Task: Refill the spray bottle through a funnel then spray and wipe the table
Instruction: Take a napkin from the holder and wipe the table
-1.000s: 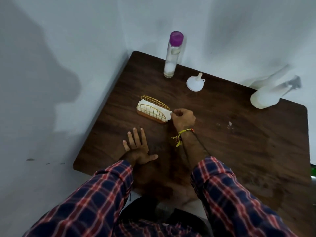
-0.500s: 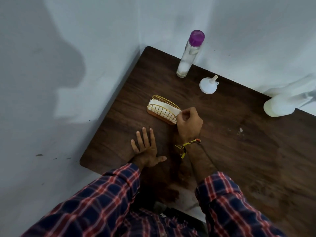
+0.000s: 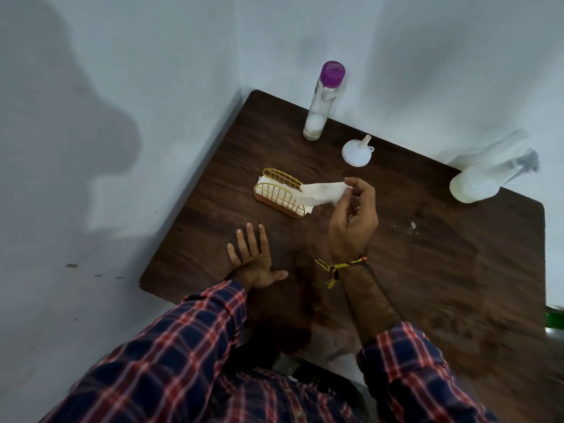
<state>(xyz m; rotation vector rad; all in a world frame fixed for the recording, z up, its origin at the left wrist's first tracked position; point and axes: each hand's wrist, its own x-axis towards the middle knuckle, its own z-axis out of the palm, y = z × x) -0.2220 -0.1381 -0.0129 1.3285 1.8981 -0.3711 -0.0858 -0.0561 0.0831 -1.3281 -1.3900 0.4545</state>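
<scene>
Two hands work the desk (image 3: 427,285): left hand (image 3: 254,264) flat, fingers spread, near the front edge; right hand (image 3: 354,221) pinches a tissue (image 3: 320,192) half out of its holder (image 3: 279,195). Funnel (image 3: 355,152) and spray bottle (image 3: 476,184) sit along the far edge.

Tissue half out of the holder

The right hand (image 3: 354,221) pinches a white tissue (image 3: 320,192) stretched from the gold wire holder (image 3: 276,196); the left hand (image 3: 254,261) lies flat on the dark wooden table (image 3: 457,270).
</scene>
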